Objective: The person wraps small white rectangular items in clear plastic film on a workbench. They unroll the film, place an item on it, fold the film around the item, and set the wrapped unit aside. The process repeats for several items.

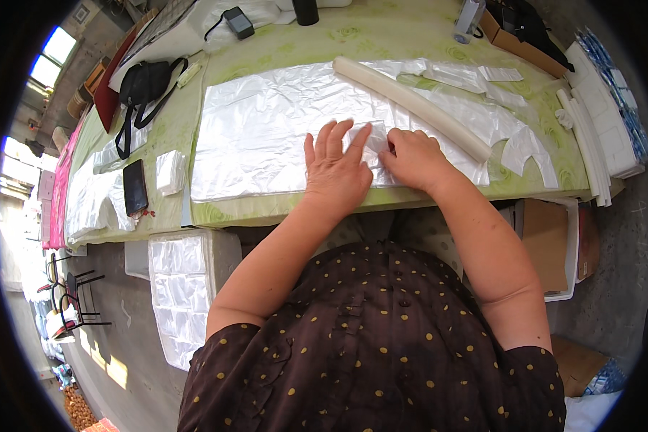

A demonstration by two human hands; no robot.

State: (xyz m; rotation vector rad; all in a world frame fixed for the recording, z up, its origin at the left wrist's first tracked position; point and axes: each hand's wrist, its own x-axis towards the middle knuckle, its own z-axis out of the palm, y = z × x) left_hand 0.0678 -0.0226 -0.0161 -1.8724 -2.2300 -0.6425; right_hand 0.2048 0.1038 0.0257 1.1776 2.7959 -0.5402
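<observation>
Presently: left hand (336,171) flat, fingers (327,140) spread apart, pressing on stack of clear plastic bags (266,129) at table (381,32) centre. Right hand (412,157) just beside at 3 o'clock, fingers curled together, pinching small folded plastic piece (374,139) atop stack. White roll (410,104) lies diagonally at 1 o'clock of hands. Black phone (135,186) at 9 o'clock, near table edge. Black bag (145,83) at 10 o'clock.
</observation>
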